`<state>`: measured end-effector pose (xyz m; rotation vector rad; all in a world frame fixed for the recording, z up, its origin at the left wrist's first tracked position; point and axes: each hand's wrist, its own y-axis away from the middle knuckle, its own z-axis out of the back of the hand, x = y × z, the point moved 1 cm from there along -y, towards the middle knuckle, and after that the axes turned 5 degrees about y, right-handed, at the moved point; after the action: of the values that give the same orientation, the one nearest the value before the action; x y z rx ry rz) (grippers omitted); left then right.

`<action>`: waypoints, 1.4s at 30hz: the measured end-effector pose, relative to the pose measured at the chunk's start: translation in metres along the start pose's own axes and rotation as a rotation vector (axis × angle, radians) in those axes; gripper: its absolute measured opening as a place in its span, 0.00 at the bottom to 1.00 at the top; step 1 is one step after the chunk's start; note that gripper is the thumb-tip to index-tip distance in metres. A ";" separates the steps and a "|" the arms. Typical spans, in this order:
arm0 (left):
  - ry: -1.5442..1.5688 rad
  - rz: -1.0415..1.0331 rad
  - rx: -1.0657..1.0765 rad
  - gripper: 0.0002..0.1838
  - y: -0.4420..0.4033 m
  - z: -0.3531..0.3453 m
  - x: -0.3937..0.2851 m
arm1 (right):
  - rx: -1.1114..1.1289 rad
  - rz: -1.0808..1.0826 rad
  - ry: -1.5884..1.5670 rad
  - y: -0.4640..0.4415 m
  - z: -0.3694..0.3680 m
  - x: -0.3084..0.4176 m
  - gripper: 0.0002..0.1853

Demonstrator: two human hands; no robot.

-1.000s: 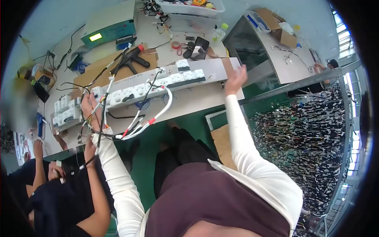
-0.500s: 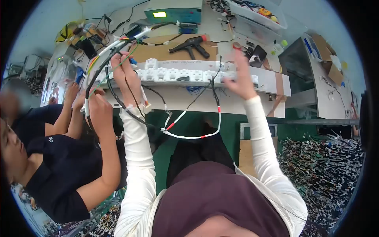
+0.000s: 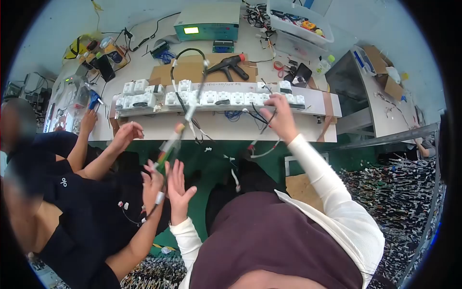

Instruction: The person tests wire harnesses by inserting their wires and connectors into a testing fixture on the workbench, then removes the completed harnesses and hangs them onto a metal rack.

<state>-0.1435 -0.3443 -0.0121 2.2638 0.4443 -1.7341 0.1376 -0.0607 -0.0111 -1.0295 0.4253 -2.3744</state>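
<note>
Holding left hand point(image 3: 179, 192) wide-fingered at lower centre — beside cable harness point(image 3: 190, 111) slanting through mid-frame, touch unclear | holding right hand point(image 3: 280, 119) half-curled at dark wires point(image 3: 255, 115), right of centre — cannot tell if gripped | blurred towards co-worker's hand point(image 3: 153, 184): lower harness

No words or numbers can be read: the handwriting point(image 3: 234, 84) on the board point(image 3: 315, 97) at twelve o'clock is too small, the shirt's point(image 3: 72, 207) white mark point(image 3: 63, 182) near nine indistinct.
</note>
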 end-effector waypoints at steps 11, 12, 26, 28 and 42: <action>0.873 -0.429 0.085 0.21 -0.039 -0.071 -0.078 | -0.130 -0.165 0.169 0.017 -0.058 0.029 0.14; 1.006 -0.418 0.074 0.19 -0.029 -0.075 -0.098 | -0.055 -0.179 0.193 0.018 -0.067 0.017 0.14; 1.176 -0.746 0.428 0.08 0.048 -0.113 -0.185 | 0.092 -0.062 -0.641 -0.099 0.093 0.024 0.06; 1.153 -0.784 0.492 0.11 0.059 -0.122 -0.203 | 0.200 0.053 -0.344 -0.061 0.166 0.064 0.05; 1.251 -0.224 0.842 0.13 -0.032 -0.139 -0.352 | 0.264 0.090 -0.725 0.193 0.280 0.092 0.20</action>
<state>-0.1183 -0.2927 0.3632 3.8492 0.1423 -0.2522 0.3564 -0.2936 0.1371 -1.5845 -0.1057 -1.7485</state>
